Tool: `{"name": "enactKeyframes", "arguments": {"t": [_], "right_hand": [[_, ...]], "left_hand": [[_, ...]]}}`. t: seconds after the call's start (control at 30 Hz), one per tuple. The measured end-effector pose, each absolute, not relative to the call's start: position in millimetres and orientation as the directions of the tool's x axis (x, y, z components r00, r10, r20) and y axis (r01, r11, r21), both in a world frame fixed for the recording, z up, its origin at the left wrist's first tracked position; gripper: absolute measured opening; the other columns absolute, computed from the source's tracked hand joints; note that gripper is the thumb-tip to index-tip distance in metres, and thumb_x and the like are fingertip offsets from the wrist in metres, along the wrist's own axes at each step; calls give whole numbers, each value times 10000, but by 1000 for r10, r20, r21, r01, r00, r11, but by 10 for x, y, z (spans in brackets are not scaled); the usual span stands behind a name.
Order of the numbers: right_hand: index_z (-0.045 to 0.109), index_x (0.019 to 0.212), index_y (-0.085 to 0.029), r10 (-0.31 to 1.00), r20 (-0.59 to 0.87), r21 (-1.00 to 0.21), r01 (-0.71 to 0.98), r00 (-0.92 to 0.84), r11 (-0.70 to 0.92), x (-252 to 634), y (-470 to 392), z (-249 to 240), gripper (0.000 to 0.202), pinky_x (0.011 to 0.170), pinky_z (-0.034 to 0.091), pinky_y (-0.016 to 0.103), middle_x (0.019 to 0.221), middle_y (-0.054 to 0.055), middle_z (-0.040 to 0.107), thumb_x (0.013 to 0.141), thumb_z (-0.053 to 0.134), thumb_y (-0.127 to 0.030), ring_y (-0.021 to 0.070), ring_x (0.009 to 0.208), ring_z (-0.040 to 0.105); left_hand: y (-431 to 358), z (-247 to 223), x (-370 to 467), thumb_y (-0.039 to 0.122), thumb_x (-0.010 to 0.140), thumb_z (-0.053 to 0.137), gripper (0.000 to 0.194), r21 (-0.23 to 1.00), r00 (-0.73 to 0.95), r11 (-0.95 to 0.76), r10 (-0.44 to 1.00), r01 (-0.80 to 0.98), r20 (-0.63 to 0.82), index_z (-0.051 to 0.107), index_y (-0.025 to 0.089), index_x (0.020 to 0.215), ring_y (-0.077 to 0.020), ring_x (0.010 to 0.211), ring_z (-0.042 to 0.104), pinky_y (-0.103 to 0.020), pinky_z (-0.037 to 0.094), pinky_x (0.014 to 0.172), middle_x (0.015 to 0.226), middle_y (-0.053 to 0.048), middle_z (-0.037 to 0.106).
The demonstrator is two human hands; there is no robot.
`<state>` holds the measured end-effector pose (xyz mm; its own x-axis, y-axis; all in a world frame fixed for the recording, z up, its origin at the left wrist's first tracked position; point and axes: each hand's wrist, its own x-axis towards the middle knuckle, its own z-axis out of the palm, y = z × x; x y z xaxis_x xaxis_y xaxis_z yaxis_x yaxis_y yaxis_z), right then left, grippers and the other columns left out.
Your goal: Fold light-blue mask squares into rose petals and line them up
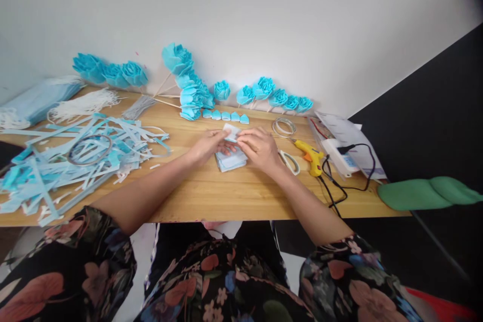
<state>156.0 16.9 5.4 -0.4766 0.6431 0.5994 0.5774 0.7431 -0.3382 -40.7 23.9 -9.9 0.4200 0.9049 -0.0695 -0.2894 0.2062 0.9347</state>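
Between my two hands is a small white-and-blue fabric piece (231, 132), held just above the table. My left hand (212, 145) pinches its left side, and my right hand (260, 147) grips its right edge with the fingertips. Under them lies a stack of pale fabric pieces (231, 162), partly covered by my fingers. Beyond my hands, several small folded blue-and-white pieces (225, 116) sit in a row. White-handled scissors (290, 162) rest beside my right wrist.
Blue fabric flowers (190, 93) on sticks lean along the wall. Cut strips (86, 156) are heaped at left, near stacked face masks (45, 98). At right are tape rolls (284, 127), a yellow glue gun (311, 155) with its cord, a power strip (341, 158) and a green object (418, 193).
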Motion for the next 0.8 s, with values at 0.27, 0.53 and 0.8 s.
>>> {"name": "enactKeyframes", "arguments": {"t": [0.27,0.53,0.8], "right_hand": [[683,1174,-266,782,572,-578,555,-246,598,1640,317,150,287,945,526,401,1140,52,738,942,514,-267,218,1055,676],[639,1257,-245,858,412,-744,431,-307,511,1698,241,-47,386,959,512,372,1060,43,758,875,587,-239,199,1012,700],[742,912,-212,880,371,-746,469,-296,473,1654,212,-76,159,812,531,317,919,32,771,849,649,-326,190,841,702]], "left_hand": [[258,-114,-434,371,774,743,347,931,340,104,940,-349,22,661,93,965,-142,662,668,-244,492,598,814,-83,732],[253,-143,-429,429,815,712,395,948,342,27,936,-316,87,632,93,1007,-123,647,656,-234,506,600,815,-70,714],[218,-153,-389,400,806,720,396,981,394,-15,914,-195,93,622,109,1057,-113,593,626,-223,506,572,739,-31,703]]}}
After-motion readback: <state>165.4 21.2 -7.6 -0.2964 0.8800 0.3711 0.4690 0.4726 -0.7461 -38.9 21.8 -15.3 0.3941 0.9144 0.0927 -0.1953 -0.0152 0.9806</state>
